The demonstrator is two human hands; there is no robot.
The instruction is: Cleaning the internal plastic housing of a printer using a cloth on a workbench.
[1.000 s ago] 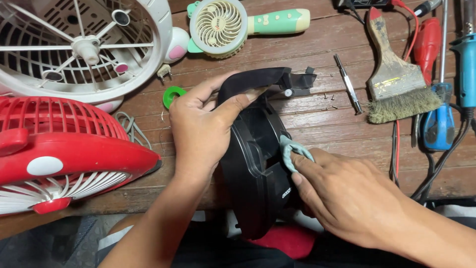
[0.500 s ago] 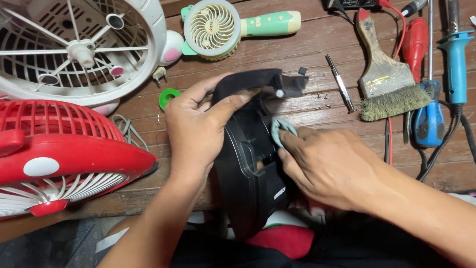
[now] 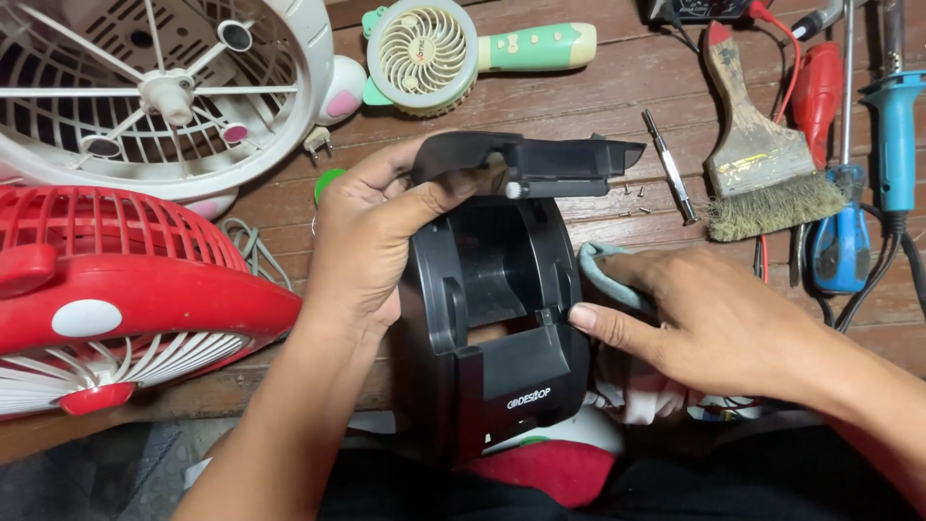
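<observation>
The left hand (image 3: 371, 241) has its grip clamped on a black boxy device (image 3: 497, 318) with its lid swung open, thumb pressed on the raised lid, holding the body upright at the near edge of the wooden surface (image 3: 617, 87), partly over the person's lap. The right hand (image 3: 719, 323) has its grip closed on a pale blue cloth (image 3: 603, 275), which is bunched under the palm against the device's right side, with the forefinger stretched to touch the casing wall. This looks like a wiping step on the outer shell, with the open cavity not yet reached; going into it would call for the cloth to be brought over the rim while the left hand keeps the body from tipping. Room is tight. A red fan (image 3: 125, 299) crowds the left edge and a white fan grille (image 3: 154, 92) fills the far left corner. A small handheld fan (image 3: 453, 48) lies at the far edge. Just right of the lid lie tiny loose screws (image 3: 632, 198) and a slim screwdriver (image 3: 670, 164), easily swept off, then a brush (image 3: 762, 164) and blue-handled tools (image 3: 839, 241) towards the right edge.
</observation>
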